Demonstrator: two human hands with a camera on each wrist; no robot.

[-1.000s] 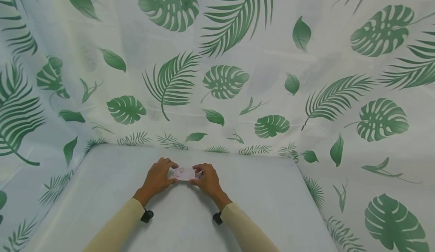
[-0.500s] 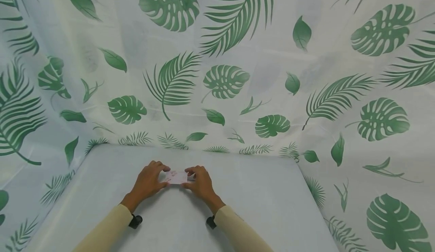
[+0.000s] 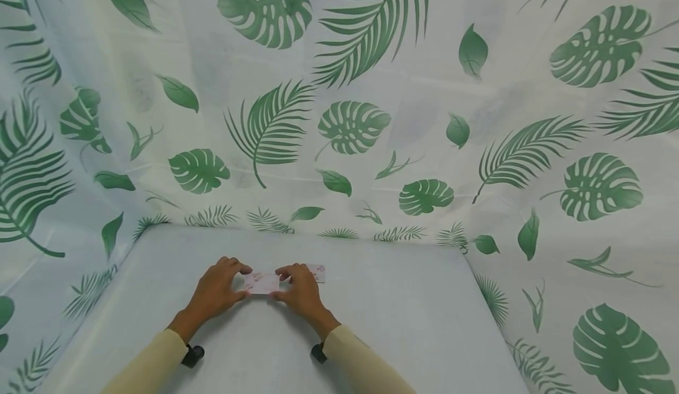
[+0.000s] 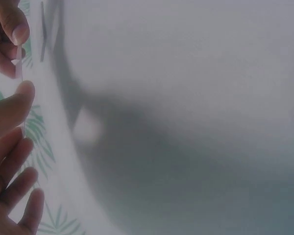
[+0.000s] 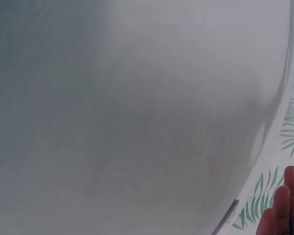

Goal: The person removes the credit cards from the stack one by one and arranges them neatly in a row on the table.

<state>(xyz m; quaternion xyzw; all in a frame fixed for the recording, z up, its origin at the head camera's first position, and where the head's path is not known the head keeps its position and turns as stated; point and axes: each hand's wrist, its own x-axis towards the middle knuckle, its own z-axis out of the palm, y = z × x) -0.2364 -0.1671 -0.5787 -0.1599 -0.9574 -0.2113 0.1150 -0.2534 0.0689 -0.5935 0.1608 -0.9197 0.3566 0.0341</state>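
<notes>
In the head view, a small white card with a pink floral print (image 3: 261, 283) is held up between both hands, a little above the table. My left hand (image 3: 214, 288) pinches its left end, thumb below and fingers above. My right hand (image 3: 301, 291) pinches its right end the same way. The left wrist view catches this card edge-on as a thin sliver between the fingertips (image 4: 25, 89). Behind the right hand, a second piece with a similar pink print (image 3: 318, 272) lies on the table, partly hidden by that hand. Only some right fingers (image 5: 282, 198) appear in the right wrist view.
A white-covered table (image 3: 414, 323) spreads beneath the hands. White sheeting with green leaf prints (image 3: 361, 69) hangs behind it and along both sides. A dark wrist camera (image 3: 193, 356) sits at the left cuff, and another (image 3: 318, 353) at the right cuff.
Both hands have moved left and slightly nearer with the pink-printed card between them. The second pink-printed piece behind the right hand now shows more clearly.
</notes>
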